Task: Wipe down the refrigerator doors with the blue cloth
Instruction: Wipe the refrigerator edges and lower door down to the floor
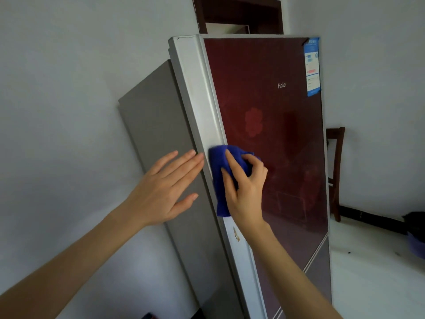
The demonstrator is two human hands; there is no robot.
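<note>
Blue cloth (220, 180) bunched in right hand (244, 192)

right hand (243, 187) presses blue cloth (220, 171) on refrigerator door (276, 134); left hand (165, 187) flat.

Plain white walls (69, 65), dark wooden door frame (239, 10) behind, wooden chair (335, 171) right, pale floor (372, 272)

The refrigerator door (271, 139) is glossy dark red with a faint paler red flower motif (253, 122); its side panel (161, 125) is grey and its edge strip (200, 93) white. The cloth (219, 166) is deep blue; the energy label (312, 66) is blue and white.
</note>
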